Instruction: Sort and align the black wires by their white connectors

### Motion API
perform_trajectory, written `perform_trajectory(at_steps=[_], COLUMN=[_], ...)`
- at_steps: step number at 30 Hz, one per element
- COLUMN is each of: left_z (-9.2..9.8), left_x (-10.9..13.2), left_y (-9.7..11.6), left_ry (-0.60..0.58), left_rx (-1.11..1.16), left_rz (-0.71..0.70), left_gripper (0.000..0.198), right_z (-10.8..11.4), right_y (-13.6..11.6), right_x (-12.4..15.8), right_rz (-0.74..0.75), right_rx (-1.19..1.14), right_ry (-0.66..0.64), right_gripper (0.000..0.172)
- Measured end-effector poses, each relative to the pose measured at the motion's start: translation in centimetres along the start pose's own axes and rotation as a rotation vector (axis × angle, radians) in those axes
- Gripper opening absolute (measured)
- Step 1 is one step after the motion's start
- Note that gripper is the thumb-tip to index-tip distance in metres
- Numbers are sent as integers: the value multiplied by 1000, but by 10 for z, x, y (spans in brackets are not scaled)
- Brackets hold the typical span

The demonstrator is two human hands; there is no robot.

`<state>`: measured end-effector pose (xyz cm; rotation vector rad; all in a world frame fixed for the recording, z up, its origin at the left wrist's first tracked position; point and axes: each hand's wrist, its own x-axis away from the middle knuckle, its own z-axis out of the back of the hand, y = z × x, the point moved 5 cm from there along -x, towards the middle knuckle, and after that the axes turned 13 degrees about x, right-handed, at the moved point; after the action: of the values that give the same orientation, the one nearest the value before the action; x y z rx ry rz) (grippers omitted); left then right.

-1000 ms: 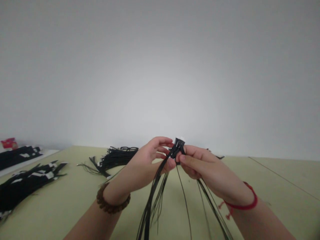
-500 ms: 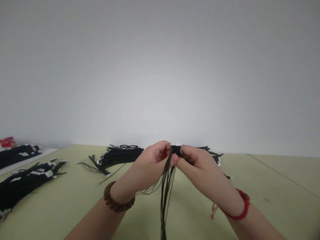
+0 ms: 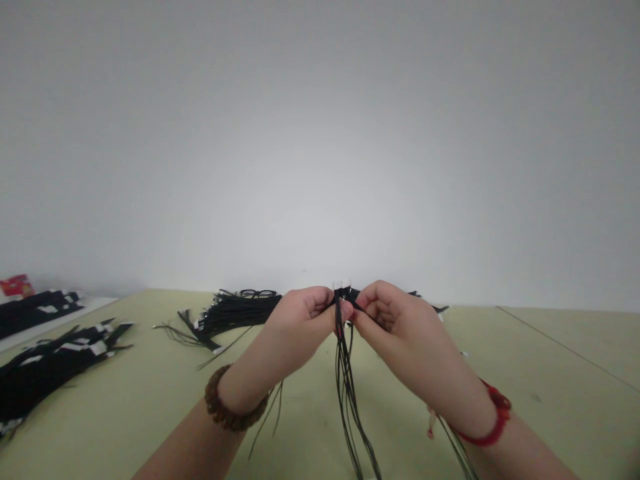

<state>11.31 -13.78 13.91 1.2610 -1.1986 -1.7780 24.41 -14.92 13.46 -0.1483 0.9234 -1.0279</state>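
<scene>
My left hand (image 3: 300, 330), with a brown beaded bracelet at its wrist, pinches a bunch of thin black wires (image 3: 345, 377). Small pale ends stick up above the fingertips, and the long strands hang down between my hands toward the table's near edge. Close beside it, my right hand (image 3: 405, 333), with a red cord bracelet, is closed on black wires of the same bunch. The fingertips of both hands nearly meet. Other loose strands show below my left wrist and beneath my right wrist. How the wires are joined at the fingers is too small to make out.
Behind my hands lies a pile of black wires (image 3: 240, 313) with white ends, and dark-framed glasses (image 3: 257, 293) rest by it. More black wire bundles (image 3: 55, 353) lie at the left. A red packet (image 3: 17, 287) sits at the far left. A pale wall rises behind the greenish table (image 3: 540, 373).
My right hand has shifted slightly right, away from the left. The hanging wires have spread and swung to the right. Loose strands now show below both wrists.
</scene>
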Motion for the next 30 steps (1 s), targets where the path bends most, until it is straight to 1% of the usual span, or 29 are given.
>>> perform_trajectory(at_steps=[3,7,9,11,14,16,17,19,21,23,25,27,28,30], left_z=[2,15,21,23,24,31,37,51,64,74,77,73,71,68], left_x=[1,1,0,-1,-3,-3,-2,1,4,8,10,10,10,10], left_y=[3,4,5,5,8,15,18,25,30,33,35,34,33,31], left_ry=[59,190,237,221,151,153,172,201,228,232,207,176,172,182], left_rx=[66,240,356,526,812,925,954,996,1024,1037,1042,1027,1008,912], left_rz=[-23,-139,-191,-197,-169,-206,-236,-280,-299,-313,-310,-298,-307,-335], left_gripper=[30,39,37,36,30,25,24,25,31,38,41,41,39,31], right_z=[-2,-11,-16,-23,-33,-38,-40,-42,-43,-45,-51,-64,-73,-91], right_y=[-1,-3,-6,-10,-14,-13,-10,-3,4,5,0,-11,-18,-30], right_x=[1,3,4,7,10,13,14,17,17,15,13,14,17,24], right_rz=[-13,-34,-23,12,100,180,219,277,292,271,224,165,135,92], right_rx=[-70,-179,-197,-170,-79,-32,-21,-27,-66,-144,-266,-416,-489,-597], right_ry=[-32,-156,-229,-309,-440,-559,-626,-760,-851,-874,-827,-777,-772,-814], right_gripper=[6,9,8,9,11,9,17,40,52,54,54,56,60,69])
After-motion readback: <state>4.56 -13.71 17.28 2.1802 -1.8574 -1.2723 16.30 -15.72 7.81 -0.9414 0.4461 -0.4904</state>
